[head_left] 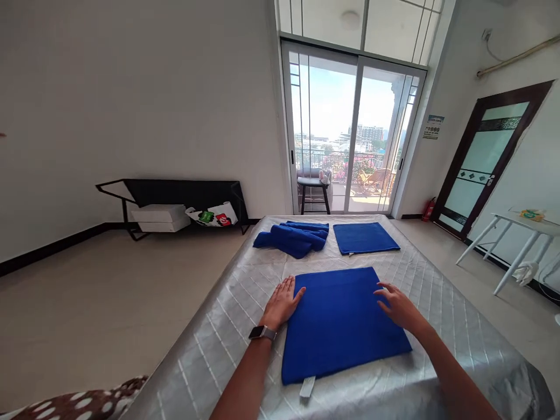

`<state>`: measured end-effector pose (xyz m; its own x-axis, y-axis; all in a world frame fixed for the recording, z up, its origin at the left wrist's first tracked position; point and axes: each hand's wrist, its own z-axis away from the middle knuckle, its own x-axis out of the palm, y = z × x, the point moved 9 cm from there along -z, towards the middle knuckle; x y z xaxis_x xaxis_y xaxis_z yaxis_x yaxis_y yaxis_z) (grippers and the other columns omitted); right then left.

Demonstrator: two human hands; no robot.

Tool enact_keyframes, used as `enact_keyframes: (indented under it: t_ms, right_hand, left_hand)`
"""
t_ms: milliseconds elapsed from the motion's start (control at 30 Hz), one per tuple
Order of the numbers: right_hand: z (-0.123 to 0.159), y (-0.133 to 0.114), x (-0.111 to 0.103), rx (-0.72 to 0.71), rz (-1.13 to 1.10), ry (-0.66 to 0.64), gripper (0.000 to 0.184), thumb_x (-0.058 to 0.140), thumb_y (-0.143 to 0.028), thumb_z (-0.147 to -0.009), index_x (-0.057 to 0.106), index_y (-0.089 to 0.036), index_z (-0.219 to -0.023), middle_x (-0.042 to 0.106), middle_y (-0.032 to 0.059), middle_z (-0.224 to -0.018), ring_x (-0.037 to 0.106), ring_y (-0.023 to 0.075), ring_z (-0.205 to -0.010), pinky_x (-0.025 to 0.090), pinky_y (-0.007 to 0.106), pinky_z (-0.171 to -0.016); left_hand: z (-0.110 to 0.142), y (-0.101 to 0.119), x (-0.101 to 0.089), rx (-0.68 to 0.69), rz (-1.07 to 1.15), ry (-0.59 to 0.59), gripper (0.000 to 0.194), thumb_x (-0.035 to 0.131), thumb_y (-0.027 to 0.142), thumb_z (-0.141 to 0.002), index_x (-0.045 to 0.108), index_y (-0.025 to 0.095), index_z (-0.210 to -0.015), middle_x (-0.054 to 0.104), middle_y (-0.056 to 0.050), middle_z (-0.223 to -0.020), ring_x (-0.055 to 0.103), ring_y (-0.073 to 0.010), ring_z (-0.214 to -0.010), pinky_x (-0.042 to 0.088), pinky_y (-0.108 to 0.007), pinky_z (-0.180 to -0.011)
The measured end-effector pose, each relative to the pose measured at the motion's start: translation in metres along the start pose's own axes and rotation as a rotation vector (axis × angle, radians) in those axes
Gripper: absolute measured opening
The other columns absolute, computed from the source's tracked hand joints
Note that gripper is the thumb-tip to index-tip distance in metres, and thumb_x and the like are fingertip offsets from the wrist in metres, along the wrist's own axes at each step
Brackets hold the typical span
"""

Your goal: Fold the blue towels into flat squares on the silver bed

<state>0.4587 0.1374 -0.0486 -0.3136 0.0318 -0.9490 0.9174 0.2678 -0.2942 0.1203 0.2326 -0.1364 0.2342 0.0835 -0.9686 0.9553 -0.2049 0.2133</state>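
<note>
A flat blue cloth cover (341, 321), squarish with a white tag (307, 387) at its near edge, lies on a silver quilted mattress (219, 326). My left hand (282, 300), wearing a watch at the wrist, rests with fingers stretched along the cloth's left edge, thumb over the fabric. On the right edge is my right hand (394, 303), fingers apart and slightly curled, at or just above the cloth. Further back lie a second flat blue cloth cover (365, 238) and a crumpled pile of blue cloth (295, 238).
Beyond the mattress stand a dark stool (312, 184) and sliding glass doors (354, 134). A folded black frame (184, 192) with white boxes (160, 217) leans at the left wall. To the right are a small white table (520, 220), a fire extinguisher (429, 209) and a door (494, 157).
</note>
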Motion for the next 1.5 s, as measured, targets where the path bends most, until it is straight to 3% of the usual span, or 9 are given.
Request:
enact_keyframes:
  t_ms: [167,300,433,567,733,933,1033,1300,1500]
  right_hand:
    - [0.078,-0.004,-0.013,0.021,-0.19,-0.105,0.018,0.062,-0.025,-0.086,0.077,-0.025,-0.096,0.067,0.0064,-0.121,0.064,0.0233,-0.114,0.048,0.037,-0.103]
    - [0.106,0.006,-0.013,0.071,-0.283,-0.159,0.018,0.065,-0.023,-0.082,0.078,-0.027,-0.094,0.069,0.0038,-0.112,0.067,0.0211,-0.102,0.051,0.033,-0.094]
    - [0.106,0.014,-0.008,0.075,-0.278,-0.154,0.025,0.061,-0.017,-0.08,0.078,-0.027,-0.094,0.071,0.0038,-0.107,0.068,0.0208,-0.1,0.051,0.031,-0.092]
    - [0.1,0.016,-0.005,0.08,-0.244,-0.137,0.028,0.059,-0.014,-0.079,0.079,-0.027,-0.092,0.073,0.004,-0.105,0.069,0.0203,-0.099,0.049,0.03,-0.093]
    - [0.099,0.015,-0.005,0.067,-0.194,-0.146,0.025,0.06,-0.014,-0.08,0.079,-0.026,-0.092,0.074,0.0044,-0.105,0.07,0.0203,-0.096,0.049,0.028,-0.09]
    - [0.097,0.012,-0.005,0.0,-0.108,-0.137,0.026,0.053,-0.019,-0.086,0.079,-0.024,-0.093,0.074,0.0053,-0.103,0.07,0.0209,-0.097,0.049,0.031,-0.094]
    - [0.096,0.012,-0.011,-0.034,-0.121,-0.065,0.024,0.052,-0.022,-0.089,0.075,-0.024,-0.091,0.073,0.0044,-0.101,0.07,0.0194,-0.092,0.052,0.032,-0.09]
    - [0.1,0.006,-0.047,-0.207,-0.483,0.358,0.016,0.049,-0.03,-0.095,0.065,-0.026,-0.094,0.074,0.0046,-0.107,0.073,0.0165,-0.073,0.061,0.033,-0.073]
    - [0.104,0.006,-0.057,-0.235,-0.52,0.443,0.017,0.05,-0.033,-0.096,0.066,-0.027,-0.094,0.076,0.0024,-0.089,0.075,0.0207,-0.077,0.063,0.036,-0.076]
  left_hand:
    - [0.004,0.004,-0.017,-0.004,0.021,0.097,0.07,0.019,0.051,-0.1,0.039,0.005,-0.149,0.044,-0.021,-0.156,0.04,-0.0275,-0.146,0.03,-0.046,-0.12]
    - [0.014,0.014,-0.045,0.013,0.039,0.168,0.059,0.022,0.044,-0.097,0.053,0.011,-0.135,0.056,-0.018,-0.146,0.048,-0.0267,-0.14,0.037,-0.044,-0.116]
    - [0.049,0.034,-0.072,0.066,0.085,0.132,0.045,0.032,0.048,-0.092,0.066,0.021,-0.102,0.072,-0.013,-0.116,0.065,-0.0282,-0.115,0.048,-0.046,-0.105]
    - [0.115,0.061,-0.067,0.101,0.231,-0.101,0.037,0.037,0.05,-0.093,0.065,0.027,-0.088,0.073,-0.003,-0.093,0.069,-0.0213,-0.09,0.056,-0.035,-0.088]
    - [0.176,0.076,-0.064,0.118,0.272,-0.114,0.027,0.046,0.036,-0.088,0.07,0.028,-0.097,0.073,-0.005,-0.113,0.069,-0.0221,-0.107,0.054,-0.035,-0.099]
    - [0.188,0.068,-0.063,0.082,0.331,-0.033,0.028,0.049,0.034,-0.086,0.07,0.026,-0.103,0.07,-0.007,-0.124,0.066,-0.0242,-0.116,0.051,-0.04,-0.106]
    - [0.19,0.067,-0.061,0.076,0.363,-0.027,0.03,0.048,0.039,-0.089,0.069,0.025,-0.106,0.07,-0.007,-0.126,0.066,-0.0243,-0.118,0.05,-0.042,-0.108]
    - [0.193,0.063,-0.054,0.129,0.26,0.107,0.025,0.052,0.042,-0.093,0.07,0.029,-0.105,0.073,-0.002,-0.121,0.069,-0.0227,-0.113,0.056,-0.039,-0.101]
    - [0.199,0.07,-0.061,0.246,0.037,0.28,0.033,0.041,0.036,-0.101,0.072,0.027,-0.104,0.078,-0.003,-0.104,0.075,-0.0211,-0.097,0.061,-0.034,-0.086]
